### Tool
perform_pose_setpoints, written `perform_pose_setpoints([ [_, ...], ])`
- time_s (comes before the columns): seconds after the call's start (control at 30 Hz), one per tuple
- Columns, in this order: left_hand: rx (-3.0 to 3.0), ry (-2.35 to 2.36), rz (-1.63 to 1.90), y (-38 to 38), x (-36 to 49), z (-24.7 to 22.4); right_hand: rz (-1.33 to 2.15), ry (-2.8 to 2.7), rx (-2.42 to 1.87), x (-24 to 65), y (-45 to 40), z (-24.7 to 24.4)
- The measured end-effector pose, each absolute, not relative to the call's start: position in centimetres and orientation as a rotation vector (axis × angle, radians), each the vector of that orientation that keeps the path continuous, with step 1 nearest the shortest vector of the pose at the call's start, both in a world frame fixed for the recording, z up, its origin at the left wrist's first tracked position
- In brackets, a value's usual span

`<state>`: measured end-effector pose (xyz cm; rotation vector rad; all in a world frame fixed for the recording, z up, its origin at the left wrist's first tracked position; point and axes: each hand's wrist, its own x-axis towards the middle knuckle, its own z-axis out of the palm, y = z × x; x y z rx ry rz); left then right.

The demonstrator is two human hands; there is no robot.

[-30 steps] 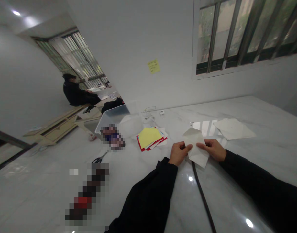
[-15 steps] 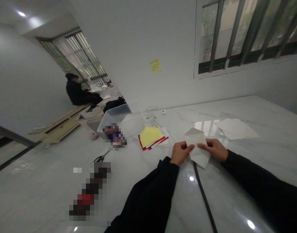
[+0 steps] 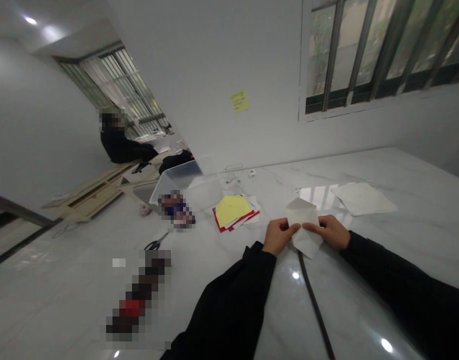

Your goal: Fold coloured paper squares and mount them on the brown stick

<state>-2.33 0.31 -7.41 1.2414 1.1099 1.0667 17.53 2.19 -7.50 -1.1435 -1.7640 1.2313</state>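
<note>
A folded white paper (image 3: 301,212) is held between both hands above the marble-patterned surface. My left hand (image 3: 279,235) pinches its left edge, thumb on the front. On the right side my right hand (image 3: 331,231) grips it the same way, with the two thumbs nearly meeting at its middle. The paper has a pointed top flap and a pointed lower part. Beneath it a dark thin strip (image 3: 315,302) runs down toward the bottom edge. Fingers behind the paper are hidden.
Left of my hands lie a stack of coloured papers (image 3: 231,212), a clear plastic box (image 3: 177,177) and scissors (image 3: 153,245). White sheets (image 3: 364,197) rest at the right. A person (image 3: 120,145) sits far back left. A yellow note (image 3: 239,101) is on the wall.
My right hand has shifted slightly left, its thumb closer to my left thumb. The right side of the white paper has moved slightly inward.
</note>
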Motion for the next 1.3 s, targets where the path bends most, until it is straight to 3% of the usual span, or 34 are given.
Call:
perform_pose_setpoints([
  [0.8, 1.295, 1.117, 1.052, 0.1, -2.1, -7.0, 1.251, -1.712, -1.186, 17.4, 2.1, -7.4],
  [1.3, 1.131, 1.138, 1.239, 0.9, -2.3, -6.8, 1.358, -1.675, -1.166, 17.3, 1.6, -6.7],
])
